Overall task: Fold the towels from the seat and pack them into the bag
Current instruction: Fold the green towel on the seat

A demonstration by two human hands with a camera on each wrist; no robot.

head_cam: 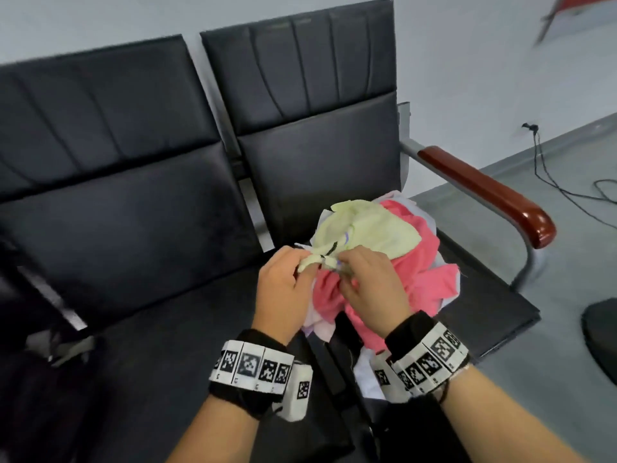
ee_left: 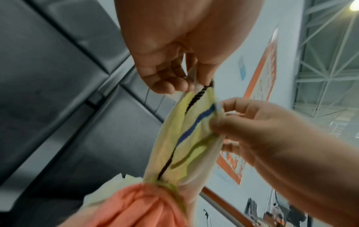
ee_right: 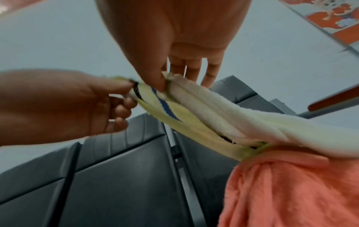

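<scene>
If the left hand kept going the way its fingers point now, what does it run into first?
The left hand already pinches the yellow-green towel, so it would push into that, then probably the pink towel; depth is unclear.

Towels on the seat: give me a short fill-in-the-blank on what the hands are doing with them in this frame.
1. Both hands pinch an edge of the ____ towel.
2. That towel lies on top of a ____ towel.
3. The pile sits on the seat next to the ____ armrest.
4. The left hand and right hand grip the edge ____ together.

Missing words: yellow; pink; wooden; close
</scene>
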